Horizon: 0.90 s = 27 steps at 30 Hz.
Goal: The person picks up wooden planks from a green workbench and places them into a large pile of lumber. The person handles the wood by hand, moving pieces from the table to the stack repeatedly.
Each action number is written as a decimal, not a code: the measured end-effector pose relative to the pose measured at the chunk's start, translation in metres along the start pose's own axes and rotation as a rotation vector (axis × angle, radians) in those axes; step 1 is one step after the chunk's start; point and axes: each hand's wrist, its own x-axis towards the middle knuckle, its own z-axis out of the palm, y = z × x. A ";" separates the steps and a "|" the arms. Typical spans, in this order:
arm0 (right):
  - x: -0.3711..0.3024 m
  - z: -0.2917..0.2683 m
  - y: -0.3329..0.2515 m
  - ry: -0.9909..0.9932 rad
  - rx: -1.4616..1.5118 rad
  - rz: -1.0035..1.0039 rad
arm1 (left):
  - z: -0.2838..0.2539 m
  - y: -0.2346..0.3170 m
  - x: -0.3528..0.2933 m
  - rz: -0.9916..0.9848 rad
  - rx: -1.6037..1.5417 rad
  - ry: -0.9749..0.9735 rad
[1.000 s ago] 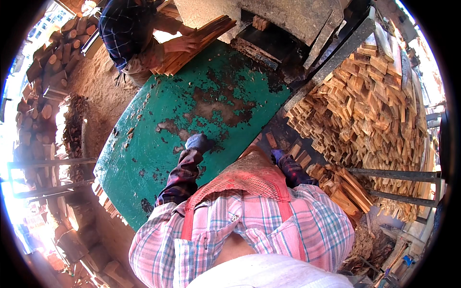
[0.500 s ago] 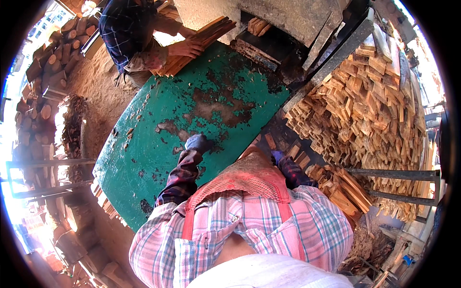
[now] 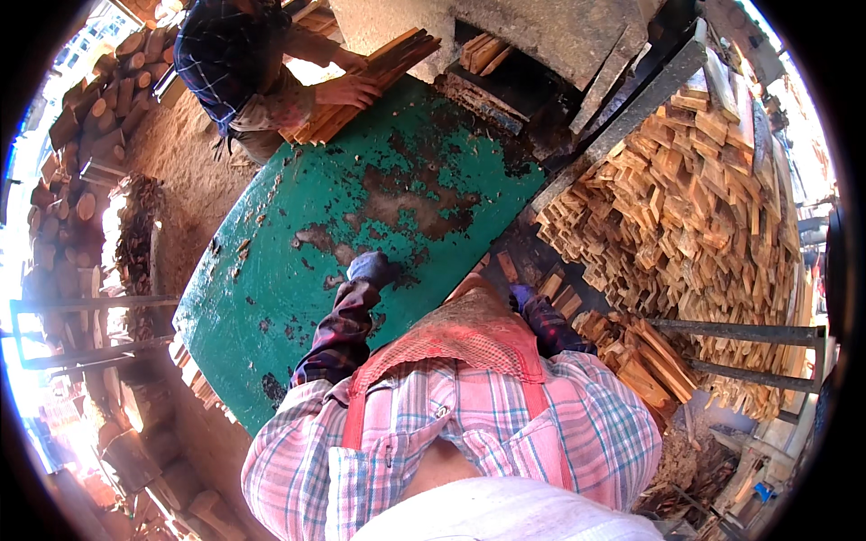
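My left hand [image 3: 373,269], in a grey-blue glove, rests on the worn green tabletop [image 3: 262,307]. Its fingers are curled in, and I see nothing held in them. Down by the right side of my red apron [image 3: 460,338], my right hand [image 3: 520,296] wears a bluish glove. Its fingers are too small and partly hidden to read; short wood pieces [image 3: 561,293] lie just beyond it. Across the table, a co-worker's hands [image 3: 347,90] hold a bundle of long wooden slats [image 3: 383,70] over the table's far left edge.
A tall stack of cut wood strips [image 3: 667,207] fills the right side behind a metal beam [image 3: 622,117]. Several wood pieces [image 3: 485,52] sit in a dark opening at the far side. Loose slats [image 3: 645,365] lie near my right elbow. Logs [image 3: 99,117] are piled at far left.
The wood pieces in the far opening stick out slightly more toward the table. The co-worker's body has shifted a little left. Both my hands stay in place.
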 end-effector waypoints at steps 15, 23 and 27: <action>-0.002 0.049 -0.423 -0.092 0.250 -0.611 | -0.002 0.002 0.001 -0.189 -0.149 0.023; 0.129 0.069 -0.524 0.406 0.056 -0.776 | -0.005 0.016 0.005 -0.295 -0.179 0.087; 0.071 0.103 -0.458 0.039 0.052 -0.788 | 0.000 0.011 0.004 -0.327 -0.281 0.012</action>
